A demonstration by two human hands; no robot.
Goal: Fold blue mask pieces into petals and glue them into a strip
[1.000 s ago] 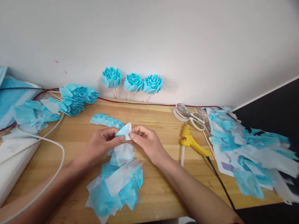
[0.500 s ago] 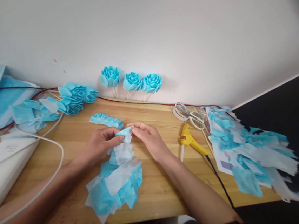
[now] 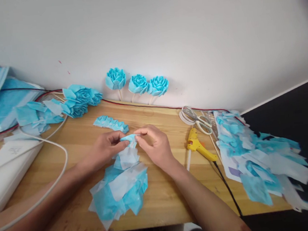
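Observation:
Both hands meet over the middle of the wooden table [image 3: 164, 198]. My left hand [image 3: 106, 148] pinches one end of a small folded blue and white piece [image 3: 130, 139]. My right hand [image 3: 154, 144] pinches its other end, fingers curled over the fold. Just below the hands lies a loose pile of blue and white cut squares [image 3: 120, 191]. A row of folded blue petals [image 3: 110, 123] lies just behind my left hand.
Three blue paper flowers on sticks [image 3: 137, 84] lean on the wall, more flowers [image 3: 80, 99] at back left. A yellow glue gun [image 3: 199, 148] and white scissors [image 3: 195, 118] lie right of my hands. Blue scraps [image 3: 252, 153] cover the right end. A white cable [image 3: 56, 150] and box [image 3: 3, 170] sit left.
My right fingers have curled over the piece, folding its raised white flap down, so it now looks smaller and flatter between both hands.

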